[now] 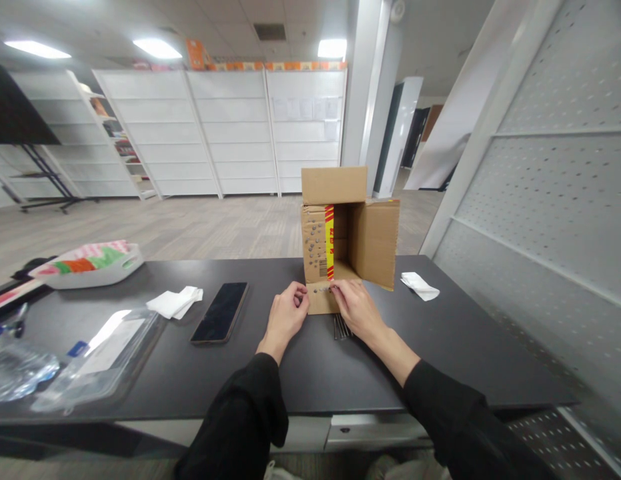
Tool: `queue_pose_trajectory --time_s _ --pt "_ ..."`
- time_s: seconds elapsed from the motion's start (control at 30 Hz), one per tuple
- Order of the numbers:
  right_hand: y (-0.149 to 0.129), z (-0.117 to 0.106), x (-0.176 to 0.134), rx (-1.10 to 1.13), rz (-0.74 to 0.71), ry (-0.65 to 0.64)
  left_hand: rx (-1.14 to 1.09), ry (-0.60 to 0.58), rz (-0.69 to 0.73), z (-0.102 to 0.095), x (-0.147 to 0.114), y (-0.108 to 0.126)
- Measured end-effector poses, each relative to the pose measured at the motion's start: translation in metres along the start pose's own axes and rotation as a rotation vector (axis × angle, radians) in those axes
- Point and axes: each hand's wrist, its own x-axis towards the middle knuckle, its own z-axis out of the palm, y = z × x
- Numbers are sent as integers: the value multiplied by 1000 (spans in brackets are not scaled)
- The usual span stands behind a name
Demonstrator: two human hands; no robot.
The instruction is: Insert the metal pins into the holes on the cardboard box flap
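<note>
A cardboard box (379, 243) stands on the table with its open side toward me and its flaps spread. Many small grey metal heads (314, 243) dot its left flap, beside a yellow-and-red tape strip (329, 240). More heads sit in a short row on the lower front flap (320, 305). My left hand (286, 313) is closed, its curled fingertips against that flap's left edge. My right hand (359, 310) pinches at the row; what lies between the fingertips is too small to make out. Under it lie several thin metal screws or nails (340, 327), partly hidden by the hand.
Left on the dark table (190, 380) lie a phone (220, 313), a tissue (175, 303), a clear plastic case (107, 353), a water bottle (20, 367) and a white basket (97, 277). Another tissue (420, 286) lies right of the box. A perforated panel (550, 233) stands at the right.
</note>
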Motion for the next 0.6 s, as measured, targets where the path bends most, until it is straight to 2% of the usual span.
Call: queue_pose_trajectory --time_s 0.6 --pt "-1 0 -1 23 -62 -45 4 3 18 0 1 -1"
